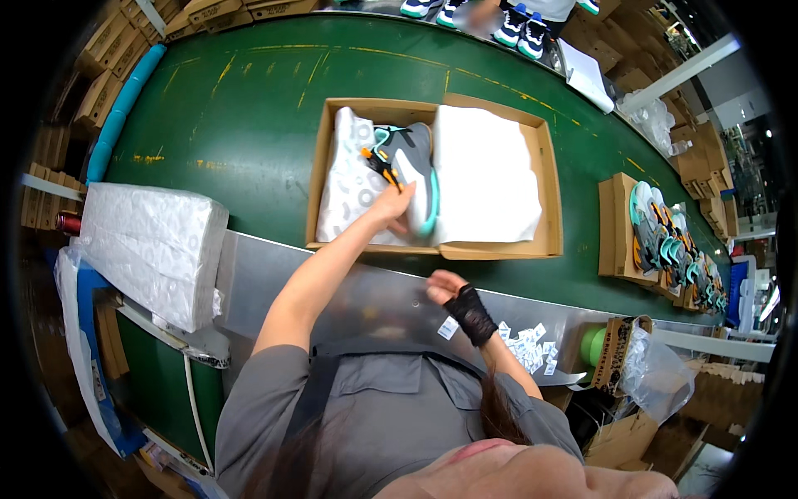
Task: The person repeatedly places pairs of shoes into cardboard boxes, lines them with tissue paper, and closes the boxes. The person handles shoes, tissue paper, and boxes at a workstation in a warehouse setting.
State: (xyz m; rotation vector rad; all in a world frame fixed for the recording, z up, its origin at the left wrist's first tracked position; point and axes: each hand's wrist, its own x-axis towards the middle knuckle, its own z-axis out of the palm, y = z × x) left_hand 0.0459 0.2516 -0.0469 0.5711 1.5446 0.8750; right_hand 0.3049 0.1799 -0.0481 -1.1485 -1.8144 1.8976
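A grey sneaker [410,158] with turquoise and orange trim lies in the left half of an open cardboard shoebox [549,175], on printed tissue paper [349,166]. My left hand [395,209] reaches into the box, its fingers closed on the near part of the shoe; the fingertips are partly hidden. My right hand [447,287], in a black wrist support [471,316], hovers over the metal edge in front of the box. Its fingers are slightly bent and apart, holding nothing. Below it lies a small white packet [448,328]. White paper [486,175] covers the box's right half.
A green conveyor belt [258,125] runs under the box. Wrapped tissue sheets [154,249] are stacked at left. Small white packets [532,348] are scattered at right. More boxes with sneakers [657,224] line the belt at right. Across it, a blurred hand is near other shoes [519,32].
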